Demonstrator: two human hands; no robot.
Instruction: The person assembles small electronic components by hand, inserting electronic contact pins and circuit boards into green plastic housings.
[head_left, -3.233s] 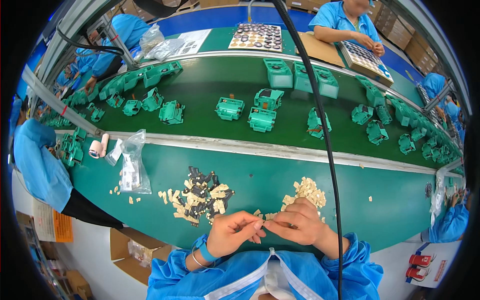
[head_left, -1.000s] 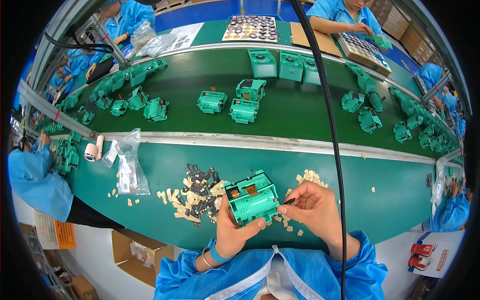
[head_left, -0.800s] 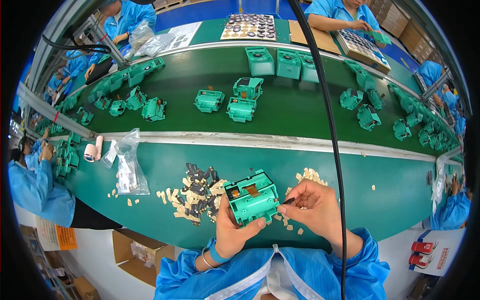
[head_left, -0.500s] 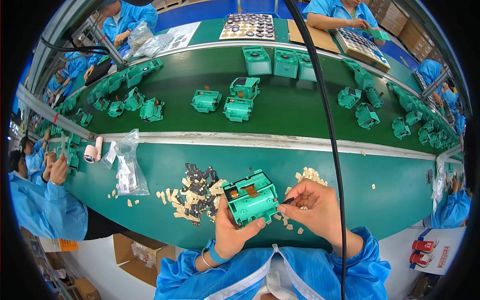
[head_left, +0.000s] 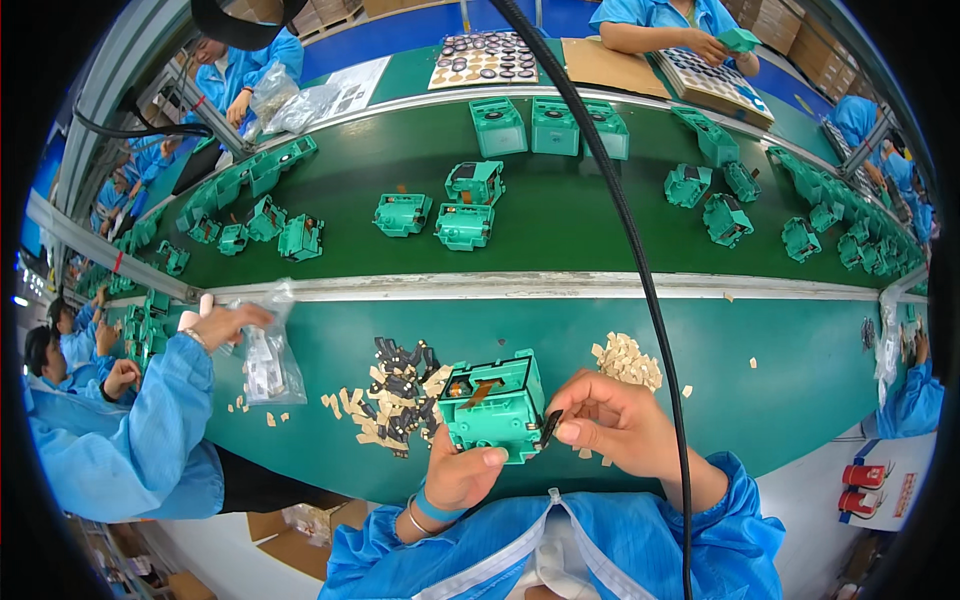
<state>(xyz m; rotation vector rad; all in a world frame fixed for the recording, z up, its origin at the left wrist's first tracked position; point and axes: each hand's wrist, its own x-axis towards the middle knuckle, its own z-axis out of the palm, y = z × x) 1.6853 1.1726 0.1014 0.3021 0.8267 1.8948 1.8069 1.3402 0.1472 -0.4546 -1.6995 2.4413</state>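
Observation:
My left hand [head_left: 462,478] grips a green plastic housing [head_left: 495,418] from its left and lower side, thumb along the front. An orange-brown flex cable [head_left: 482,393] lies in the housing's open top. My right hand [head_left: 618,422] pinches a small black part [head_left: 551,428] between thumb and fingers, close against the housing's right side; whether it touches I cannot tell. Left of the housing a pile of black parts [head_left: 397,385] mixes with beige pieces [head_left: 375,437]. Beyond my right hand lies a heap of beige pieces [head_left: 628,362].
A co-worker's hand [head_left: 222,322] reaches over a clear plastic bag [head_left: 270,365] at the left. Past a metal rail [head_left: 560,287], a green belt [head_left: 580,220] carries several green housings [head_left: 403,213]. A black cable [head_left: 640,250] hangs across the view, in front of my right forearm.
The housing has turned slightly in my left hand, and the black part now stands more upright at its side. At the left, a co-worker's arm has reached in to the plastic bag.

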